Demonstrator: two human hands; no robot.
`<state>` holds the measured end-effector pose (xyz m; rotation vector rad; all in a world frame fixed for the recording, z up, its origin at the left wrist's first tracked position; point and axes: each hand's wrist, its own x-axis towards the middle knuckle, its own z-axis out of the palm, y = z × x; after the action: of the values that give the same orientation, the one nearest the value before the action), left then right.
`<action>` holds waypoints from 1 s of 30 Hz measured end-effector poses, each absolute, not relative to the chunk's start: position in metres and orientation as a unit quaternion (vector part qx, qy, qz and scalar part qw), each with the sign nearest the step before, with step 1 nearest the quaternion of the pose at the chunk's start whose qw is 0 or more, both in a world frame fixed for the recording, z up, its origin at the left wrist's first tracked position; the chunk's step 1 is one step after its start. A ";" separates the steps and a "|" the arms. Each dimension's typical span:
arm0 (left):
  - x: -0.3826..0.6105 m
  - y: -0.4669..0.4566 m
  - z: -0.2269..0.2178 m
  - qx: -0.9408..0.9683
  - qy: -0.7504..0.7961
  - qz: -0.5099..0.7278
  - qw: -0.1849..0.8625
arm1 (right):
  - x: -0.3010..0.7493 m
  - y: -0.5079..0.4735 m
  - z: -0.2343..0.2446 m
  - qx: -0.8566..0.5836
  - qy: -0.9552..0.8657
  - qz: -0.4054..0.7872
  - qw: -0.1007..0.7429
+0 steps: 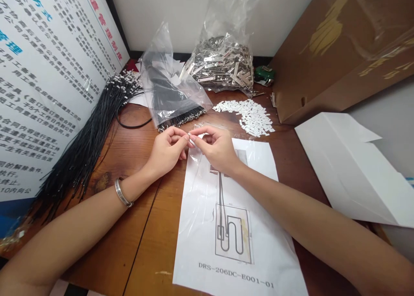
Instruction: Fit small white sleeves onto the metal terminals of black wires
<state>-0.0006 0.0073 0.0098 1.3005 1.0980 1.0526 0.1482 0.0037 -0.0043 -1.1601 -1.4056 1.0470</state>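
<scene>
My left hand [168,153] and my right hand [217,148] meet fingertip to fingertip above the top left corner of a printed drawing sheet [200,227]. Both are closed in a pinch. A tiny whitish bit shows where the fingertips come together, too small to name, and the fingers hide the rest. Just beyond them lies a clear plastic bag of black wires [171,87] with metal ends towards me. A spread of small white plastic pieces [255,119] lies on the wooden table [129,158], beyond my right hand.
A bundle of black wires with white ends [87,136] lies at the left, by a printed board [48,72]. At the back stand a bag of flat metal parts [223,67] and a green object [264,75]. On the right are a brown box [323,50] and folded white card [352,171].
</scene>
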 end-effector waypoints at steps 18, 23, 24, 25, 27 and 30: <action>0.000 0.007 0.010 0.544 0.452 0.448 0.548 | 0.148 0.002 -0.002 -0.480 -0.582 0.433 0.493; 0.001 0.008 0.012 0.544 0.448 0.453 0.545 | 0.146 0.001 -0.001 -0.488 -0.566 0.425 0.511; 0.001 0.008 0.012 0.544 0.450 0.453 0.545 | 0.146 0.001 -0.001 -0.489 -0.565 0.421 0.514; 0.001 0.008 0.012 0.543 0.453 0.452 0.543 | 0.146 0.001 -0.001 -0.490 -0.566 0.416 0.515; 0.001 0.008 0.012 0.542 0.462 0.451 0.538 | 0.145 0.001 -0.002 -0.492 -0.572 0.406 0.516; 0.000 0.008 0.012 0.544 0.468 0.452 0.530 | 0.146 0.001 -0.002 -0.489 -0.577 0.404 0.514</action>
<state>-0.0001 0.0075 0.0124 1.2981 1.1169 1.0789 0.1463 0.0011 -0.0023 -1.1762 -1.3868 0.9698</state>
